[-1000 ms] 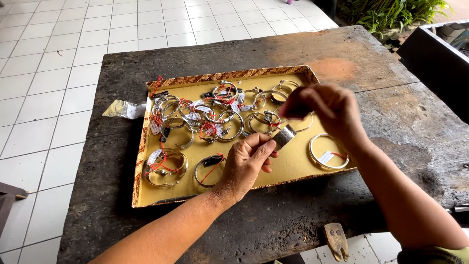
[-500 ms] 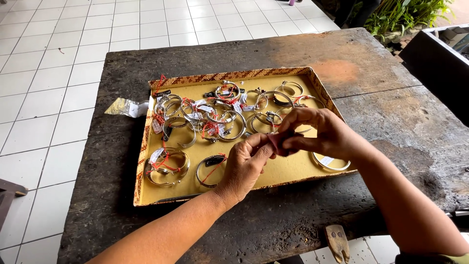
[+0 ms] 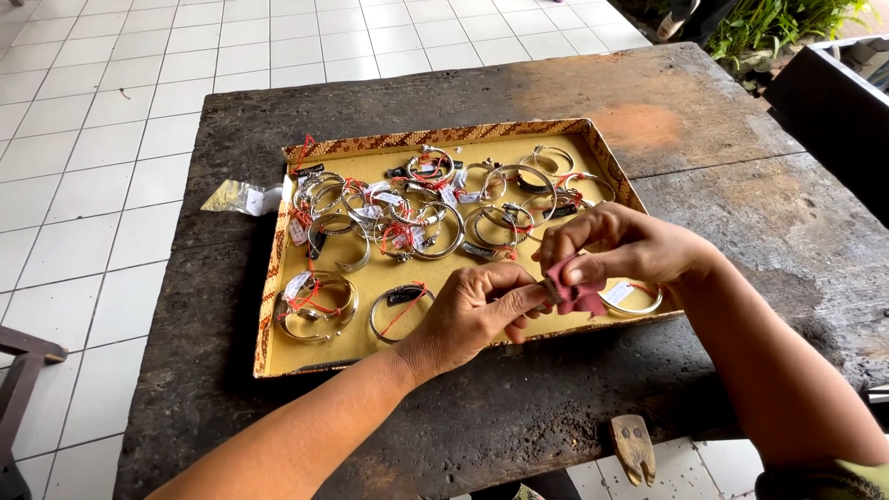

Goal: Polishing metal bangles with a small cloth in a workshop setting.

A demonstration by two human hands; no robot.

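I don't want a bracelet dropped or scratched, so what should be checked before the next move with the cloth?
1. Left hand grips the piece: cannot tell, mostly hidden.
2. Right hand pinches the pink cloth: ok.
3. Hands work above the tray: ok.
4. Bare patch of tray for setting down: ok, near the front edge.
5. Bracelets lie separately: not ok, many overlap.

dark table [image 3: 722,204], bracelet tray [image 3: 278,268] on it

A tray [image 3: 274,306] of bangles [image 3: 433,218] sits on the table [image 3: 722,185], both hands [image 3: 482,310] meeting over its near right edge, a foil packet [image 3: 239,196] lying left of it.
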